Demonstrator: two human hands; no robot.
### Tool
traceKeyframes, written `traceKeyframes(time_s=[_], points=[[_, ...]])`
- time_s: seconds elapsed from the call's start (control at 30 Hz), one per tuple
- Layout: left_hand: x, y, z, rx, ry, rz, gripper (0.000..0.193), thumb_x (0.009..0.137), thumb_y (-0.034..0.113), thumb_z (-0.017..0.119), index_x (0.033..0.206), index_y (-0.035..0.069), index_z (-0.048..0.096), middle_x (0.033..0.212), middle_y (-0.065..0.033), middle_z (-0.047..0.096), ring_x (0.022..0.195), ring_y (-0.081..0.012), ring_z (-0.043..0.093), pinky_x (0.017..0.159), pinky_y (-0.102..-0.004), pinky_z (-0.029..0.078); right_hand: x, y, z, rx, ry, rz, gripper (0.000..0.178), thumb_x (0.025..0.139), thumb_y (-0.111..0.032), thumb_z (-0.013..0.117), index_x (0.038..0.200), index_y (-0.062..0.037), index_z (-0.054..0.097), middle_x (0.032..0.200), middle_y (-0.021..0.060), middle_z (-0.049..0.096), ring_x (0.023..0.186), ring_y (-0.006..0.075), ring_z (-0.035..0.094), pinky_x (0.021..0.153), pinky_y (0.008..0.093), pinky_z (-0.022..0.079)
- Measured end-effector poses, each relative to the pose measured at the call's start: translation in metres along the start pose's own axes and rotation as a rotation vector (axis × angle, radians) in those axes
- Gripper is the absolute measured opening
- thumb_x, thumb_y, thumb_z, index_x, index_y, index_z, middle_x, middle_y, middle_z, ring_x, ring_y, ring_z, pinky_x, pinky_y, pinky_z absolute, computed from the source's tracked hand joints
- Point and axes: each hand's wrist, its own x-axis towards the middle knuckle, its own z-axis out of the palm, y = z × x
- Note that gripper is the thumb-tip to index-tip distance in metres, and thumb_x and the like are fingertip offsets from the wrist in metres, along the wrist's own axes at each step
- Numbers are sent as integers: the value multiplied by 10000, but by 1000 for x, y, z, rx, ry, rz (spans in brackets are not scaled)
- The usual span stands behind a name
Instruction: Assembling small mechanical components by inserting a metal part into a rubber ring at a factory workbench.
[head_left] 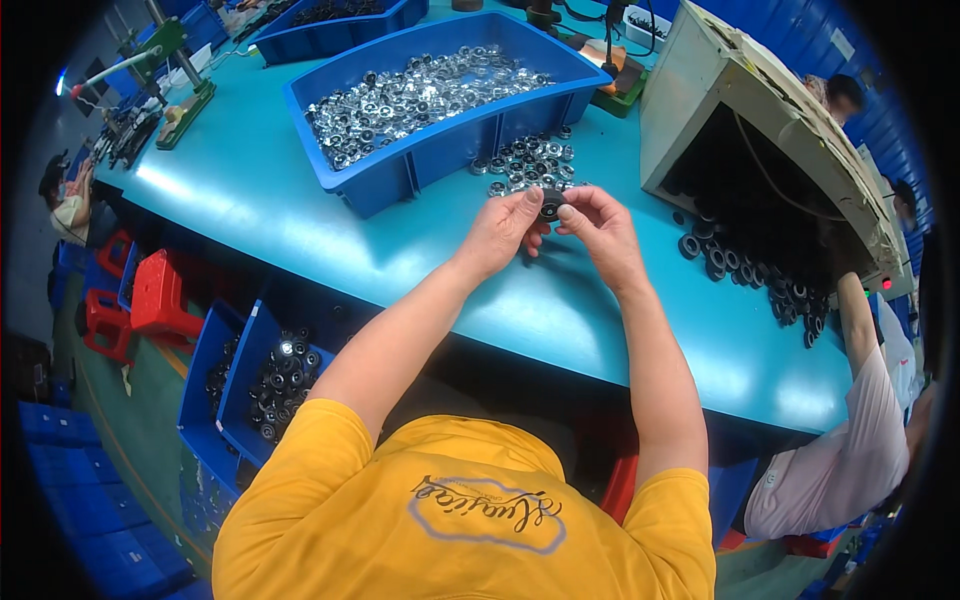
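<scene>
Between my two hands, just above the near part of the table, is a small black wheel with a lighter centre (549, 206). My left hand (500, 232) pinches its left side with thumb and fingers. On the other side, my right hand (603, 232) grips it, the thumb lying over its edge. Right behind my hands, several silvery round parts with dark centres (525, 162) lie loose on the teal tabletop (400, 255). More of the same parts fill a big blue bin (365, 165) beyond them.
On the right stands a cream box-shaped machine (690, 80) with a dark opening; black rings (715, 258) lie before it. A co-worker's arm (858, 320) reaches in there. Below the table's left edge are blue bins of black wheels (235, 385) and red stools (160, 295). A green hand press (185, 110) stands far left.
</scene>
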Motion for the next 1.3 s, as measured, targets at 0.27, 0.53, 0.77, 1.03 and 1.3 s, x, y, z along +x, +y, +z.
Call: traceKeyframes(time_s=[0.27,0.53,0.77,1.03,1.3], points=[[-3,8,13,-36,55,119,398,1028,185,597,1380,5,557,978,-80,659,726,-106,612,629,-288,558,-1,-1,1,230,-12,135,278,953,-214,726,1099,3,634,970,50,677,836,123,646,765,281,569],[-3,8,9,-3,30,65,460,1003,131,615,1443,40,515,1015,-47,669,780,-97,621,663,-268,554,-1,-1,4,305,-9,182,362,971,-217,702,1225,28,616,994,65,671,827,130,653,766,291,594],[-7,9,15,49,48,107,502,921,52,697,1398,54,540,1107,-33,678,920,-100,653,684,-250,544,-1,-2,1,362,-55,230,346,992,-230,676,1222,25,634,1010,58,685,799,106,639,737,293,599],[-11,16,19,205,91,135,477,906,28,697,1360,49,553,1089,-20,676,922,-89,649,697,-236,538,-4,0,2,374,-50,170,342,1000,-214,661,1243,24,632,1002,52,683,801,103,638,729,299,605],[-59,35,-10,356,225,384,490,823,-44,689,1283,79,576,1096,-6,583,921,-86,561,784,-234,487,-1,-33,-50,37,256,-89,231,981,-154,666,1141,8,701,939,66,714,701,112,626,706,280,564]])
